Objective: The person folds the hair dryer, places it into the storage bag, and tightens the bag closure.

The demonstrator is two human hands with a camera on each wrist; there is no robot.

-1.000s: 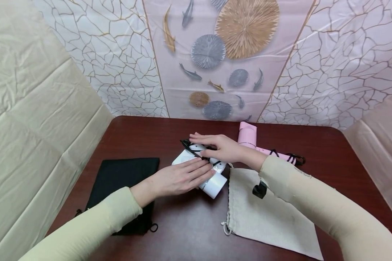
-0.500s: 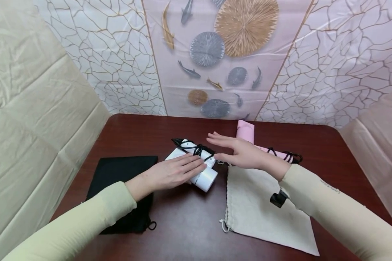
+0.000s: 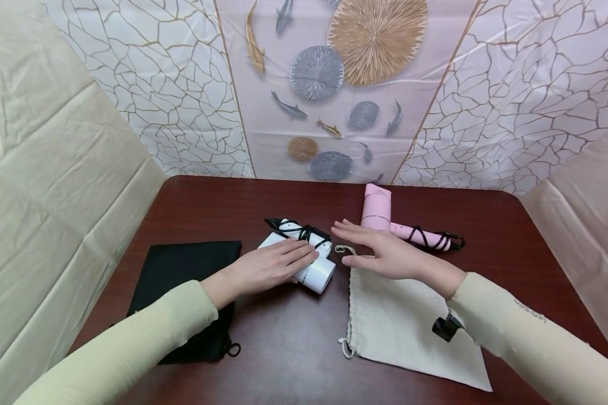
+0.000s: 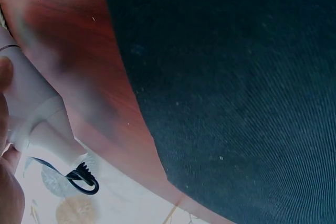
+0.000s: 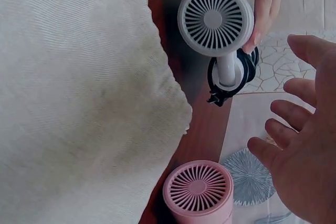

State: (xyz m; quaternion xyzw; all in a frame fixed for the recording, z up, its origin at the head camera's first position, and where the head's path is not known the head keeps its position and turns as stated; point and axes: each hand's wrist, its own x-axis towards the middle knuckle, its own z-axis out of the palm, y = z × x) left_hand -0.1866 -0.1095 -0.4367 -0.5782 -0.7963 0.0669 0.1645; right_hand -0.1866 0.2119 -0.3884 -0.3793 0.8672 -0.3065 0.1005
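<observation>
A white hair dryer with its black cord wound round the handle is at mid-table in the head view. My left hand lies across its barrel, fingers over the top, thumb on the near side. In the right wrist view, its fingers wrap the side of the dryer. My right hand hovers by the top edge of a beige drawstring bag, fingers extended, nothing held. Just beyond it lies a pink hair dryer, its handle wrapped in black cord.
A black drawstring bag lies flat on the left, partly beneath my left forearm. The dark wooden table ends at a patterned cloth backdrop. Pale cloth panels flank both sides.
My right hand has come off the white hair dryer and moved right, to the beige bag's top edge. The white dryer, under my left hand, has shifted slightly left.
</observation>
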